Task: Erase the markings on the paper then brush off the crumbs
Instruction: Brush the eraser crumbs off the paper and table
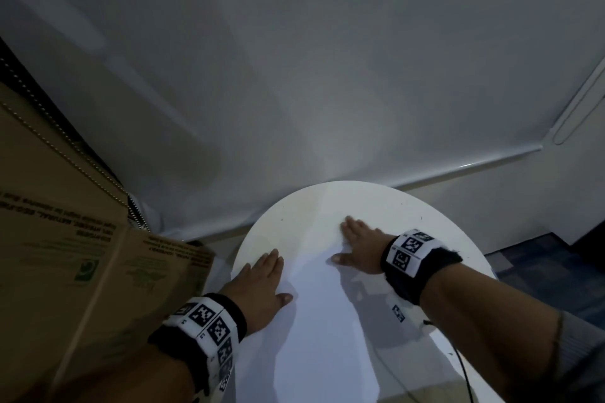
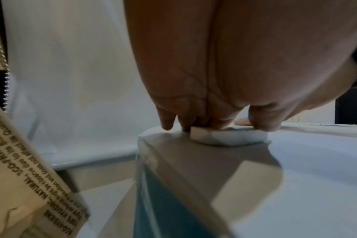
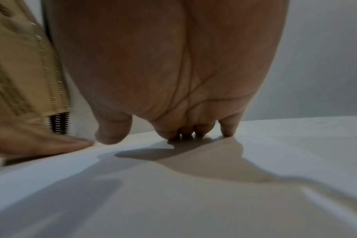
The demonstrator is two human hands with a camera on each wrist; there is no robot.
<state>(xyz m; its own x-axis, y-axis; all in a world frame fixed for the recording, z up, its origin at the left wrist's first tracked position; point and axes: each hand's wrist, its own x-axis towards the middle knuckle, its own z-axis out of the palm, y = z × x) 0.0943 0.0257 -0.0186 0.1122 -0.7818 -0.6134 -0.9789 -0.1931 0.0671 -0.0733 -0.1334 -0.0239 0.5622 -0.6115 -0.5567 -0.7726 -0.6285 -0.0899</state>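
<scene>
Both hands lie flat with straight fingers on the paper (image 1: 330, 321): the left hand (image 1: 262, 285) pins a white eraser (image 2: 228, 136) under its fingertips, the right hand (image 1: 360, 249) presses bare sheet. Markings are not visible (dim light). Brushing likely suits best: sweep the right palm outward from the left hand's hold, lightly, so the sheet stays unwrinkled.

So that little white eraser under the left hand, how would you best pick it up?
Pinch the eraser across its two long sides, coming from above. It is a flat block lying on the paper, with the left hand's straight fingers pressing on top, so they would need to lift first.
</scene>
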